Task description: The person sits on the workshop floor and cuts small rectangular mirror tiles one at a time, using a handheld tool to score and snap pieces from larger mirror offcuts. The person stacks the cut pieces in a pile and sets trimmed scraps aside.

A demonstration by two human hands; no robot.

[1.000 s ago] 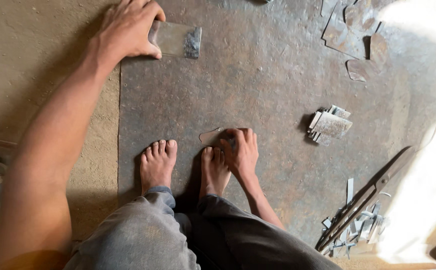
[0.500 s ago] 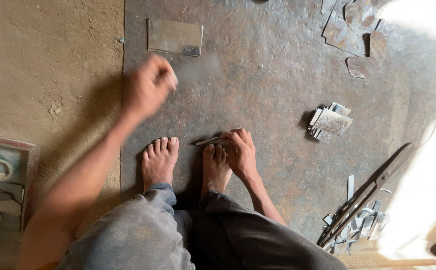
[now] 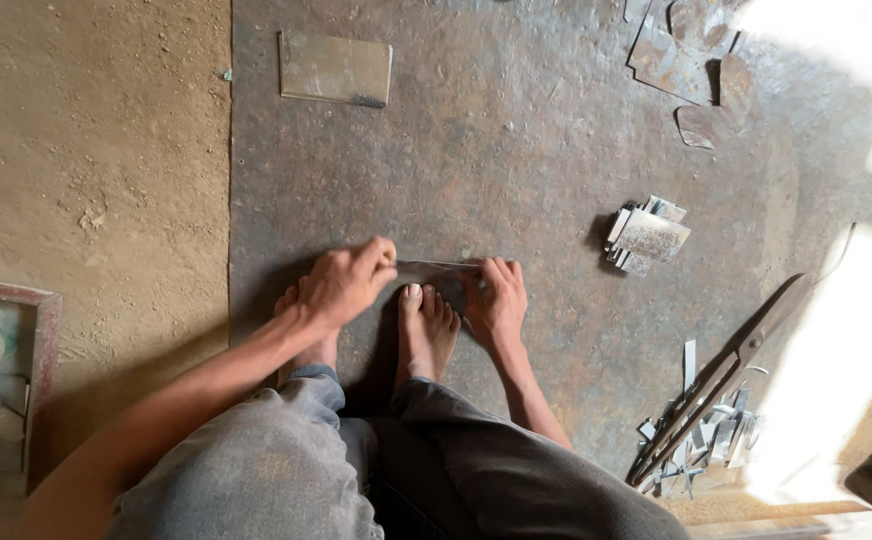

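I look down at my bare feet on a dark metal floor plate (image 3: 516, 170). A thin flat piece of sheet metal (image 3: 436, 268) lies just in front of my toes. My left hand (image 3: 344, 282) grips its left end with the fingers curled. My right hand (image 3: 496, 298) holds its right end, fingers closed over the edge. Both hands sit close together above my feet.
A rectangular metal sheet (image 3: 335, 68) lies at the far left of the plate. A stack of small cut pieces (image 3: 646, 236) sits to the right, long shears (image 3: 726, 375) and offcuts (image 3: 701, 440) at lower right, cut scraps (image 3: 691, 60) top right. A box (image 3: 1, 370) stands on the dirt floor at left.
My left hand left the rectangular sheet at the far edge, swung back toward me and now grips the left end of the piece by my feet. My right hand stayed on it.
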